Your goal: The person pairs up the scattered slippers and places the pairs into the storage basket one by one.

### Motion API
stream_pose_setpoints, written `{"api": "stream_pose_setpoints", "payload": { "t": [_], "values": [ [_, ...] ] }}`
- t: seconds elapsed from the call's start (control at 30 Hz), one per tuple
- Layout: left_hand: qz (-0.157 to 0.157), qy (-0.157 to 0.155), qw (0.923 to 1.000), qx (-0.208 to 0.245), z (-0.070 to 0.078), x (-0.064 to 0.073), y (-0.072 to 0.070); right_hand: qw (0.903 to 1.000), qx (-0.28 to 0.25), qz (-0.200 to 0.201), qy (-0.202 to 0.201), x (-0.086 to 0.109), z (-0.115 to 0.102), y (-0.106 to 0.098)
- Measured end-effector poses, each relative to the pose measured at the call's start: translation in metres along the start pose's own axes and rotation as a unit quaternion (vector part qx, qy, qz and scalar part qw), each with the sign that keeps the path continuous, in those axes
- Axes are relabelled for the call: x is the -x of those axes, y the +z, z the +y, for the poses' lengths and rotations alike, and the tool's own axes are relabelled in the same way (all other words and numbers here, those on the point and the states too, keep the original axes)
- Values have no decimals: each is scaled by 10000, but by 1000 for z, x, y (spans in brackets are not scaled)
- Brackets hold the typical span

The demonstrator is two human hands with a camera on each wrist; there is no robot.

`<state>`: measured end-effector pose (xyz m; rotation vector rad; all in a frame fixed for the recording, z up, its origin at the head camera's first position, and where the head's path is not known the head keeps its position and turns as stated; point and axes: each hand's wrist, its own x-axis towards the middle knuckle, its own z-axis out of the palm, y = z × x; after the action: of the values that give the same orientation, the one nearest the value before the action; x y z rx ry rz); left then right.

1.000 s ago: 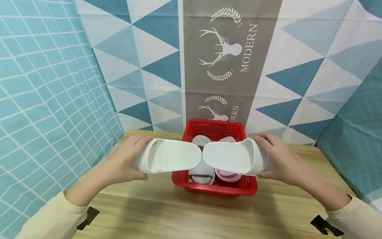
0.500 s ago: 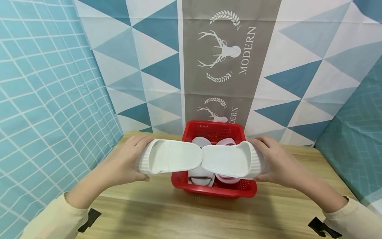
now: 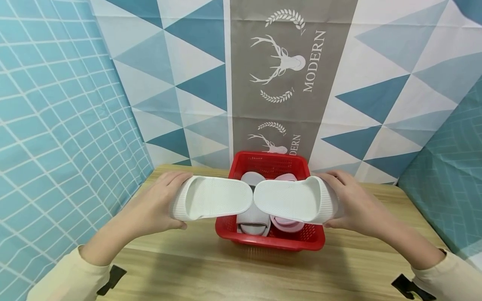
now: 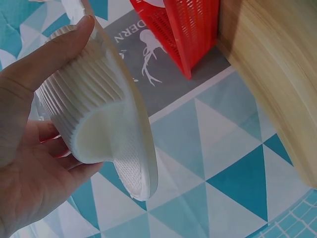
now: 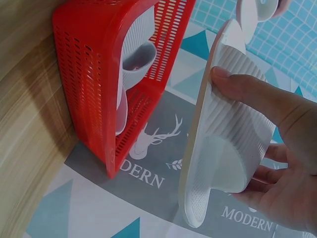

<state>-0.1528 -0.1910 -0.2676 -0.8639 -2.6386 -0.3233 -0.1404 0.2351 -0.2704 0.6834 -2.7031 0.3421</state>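
In the head view my left hand (image 3: pixel 156 205) grips a white slide sandal (image 3: pixel 222 197) by its ribbed strap. A matching white slide sandal (image 3: pixel 288 200) is held the same way in my right hand (image 3: pixel 354 205). The two lie in line, insoles facing up toward the head camera, their heel ends almost meeting over the red basket (image 3: pixel 263 241). From the left wrist view, the thumb lies over the ribbed strap (image 4: pixel 81 89) with the fingers underneath. The right wrist view shows the right thumb on the other strap (image 5: pixel 237 109), fingers curled below.
Inside the basket sit grey slippers (image 3: pixel 253 217) and pink slippers (image 3: pixel 287 225), partly covered by the white pair. It stands on a wood-grain table (image 3: pixel 233 276), near a patterned backdrop (image 3: pixel 203 83). Blue tiled cloth (image 3: pixel 67 117) hangs at the left.
The right slide's heel end came over to touch the left one half a second ago, then drew slightly back. Both hands keep their grip.
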Motion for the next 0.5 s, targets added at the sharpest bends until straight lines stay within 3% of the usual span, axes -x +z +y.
{"api": "stream_pose_setpoints", "payload": {
  "t": [0.5],
  "values": [
    [64,47,10000,-11,-5,1,4,10000,-7,4,-12,-1,-1,-1]
  ]
}}
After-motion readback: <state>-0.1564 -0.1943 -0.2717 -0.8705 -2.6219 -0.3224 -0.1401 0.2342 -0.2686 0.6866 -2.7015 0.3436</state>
